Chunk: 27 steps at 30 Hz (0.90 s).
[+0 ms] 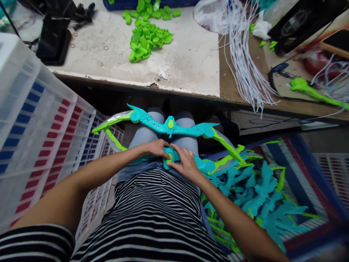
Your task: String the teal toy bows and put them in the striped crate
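Observation:
Two turquoise and lime-green plastic toy bows lie across my lap. The farther toy bow [185,130] rests on my thighs, a green hexagonal piece at its centre. Against my waist is the nearer toy bow [203,164], partly covered by my hands and forearms. My left hand [159,148] grips its middle from the left, thumb beside the green centre piece [169,158]. From the other side my right hand [187,163] holds the same middle part, with thumb and index finger around that green piece. Both hands are closed on this bow.
Small green plastic pieces [147,38] are heaped on the worktable [185,69]. White cords [242,54] hang over its edge. A tall white plastic basket [54,120] stands close on my left. At my right, many bow parts [253,196] fill a striped container [308,182].

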Motion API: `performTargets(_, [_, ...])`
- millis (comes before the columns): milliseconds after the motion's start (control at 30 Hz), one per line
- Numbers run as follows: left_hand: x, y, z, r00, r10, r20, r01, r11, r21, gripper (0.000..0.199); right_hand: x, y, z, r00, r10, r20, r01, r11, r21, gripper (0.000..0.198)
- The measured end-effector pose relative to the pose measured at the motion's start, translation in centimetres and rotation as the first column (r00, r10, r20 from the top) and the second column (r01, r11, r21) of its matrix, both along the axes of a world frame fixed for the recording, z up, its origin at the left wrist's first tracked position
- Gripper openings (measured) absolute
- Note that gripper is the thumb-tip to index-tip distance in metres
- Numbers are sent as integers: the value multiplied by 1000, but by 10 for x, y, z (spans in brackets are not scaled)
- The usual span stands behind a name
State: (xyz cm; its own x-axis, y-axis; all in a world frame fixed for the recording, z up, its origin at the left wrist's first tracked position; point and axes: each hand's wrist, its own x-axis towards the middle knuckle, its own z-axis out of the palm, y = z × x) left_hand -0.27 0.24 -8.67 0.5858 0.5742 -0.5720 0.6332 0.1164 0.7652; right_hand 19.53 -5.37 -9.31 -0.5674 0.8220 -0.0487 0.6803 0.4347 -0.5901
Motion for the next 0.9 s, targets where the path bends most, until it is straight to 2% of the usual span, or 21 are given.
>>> performTargets(100, [2, -6, 9, 998, -30, -56, 32, 999, 34, 56, -2, -1, 0, 1000, -21, 16, 21, 999, -45, 70])
performTargets(167, [3, -22, 17, 992, 13, -125, 10, 984, 180, 58, 3, -3, 2, 1000, -14, -2, 14, 999, -44, 64])
performTargets(200, [4, -34, 21, 986, 54, -158, -5, 955, 295, 58, 6, -2, 4, 1000, -7, -26, 6, 999, -39, 61])
performTargets(233, [4, -48, 23, 974, 124, -188, -29, 896, 443, 57, 10, 0, 7, 998, 11, -57, -14, 999, -42, 58])
performTargets(300, [7, -73, 23, 969, 102, -226, 62, 782, 621, 53, 18, 14, 16, 990, 57, -127, -68, 994, -85, 45])
performTargets(333, [10, -82, 22, 968, 64, -244, 119, 736, 666, 59, 21, 27, 23, 986, 60, -158, -77, 991, -105, 38])
performTargets(400, [15, -90, 18, 954, -4, -299, 217, 696, 684, 69, 17, 64, 41, 980, 15, -199, -29, 997, -70, 31])
performTargets(467, [22, -84, 17, 930, -12, -367, 265, 713, 649, 64, 1, 116, 59, 975, -55, -215, 77, 993, 93, 29])
performTargets(533, [27, -70, 20, 908, -15, -418, 284, 757, 588, 52, -26, 176, 74, 978, -66, -196, 120, 954, 274, 27])
performTargets(600, [29, -54, 27, 900, -73, -430, 304, 811, 500, 50, -58, 237, 84, 984, -105, -141, 150, 918, 366, 26])
performTargets(733, [26, -31, 36, 897, -189, -399, 299, 925, 234, 67, -112, 333, 91, 967, -251, -52, 249, 874, 418, 34])
performTargets(800, [23, -21, 36, 905, -178, -386, 245, 960, 132, 65, -128, 362, 92, 957, -287, -25, 271, 866, 420, 38])
performTargets(900, [21, -11, 35, 921, -123, -369, 156, 986, 61, 67, -141, 386, 92, 949, -305, 73, 250, 877, 411, 42])
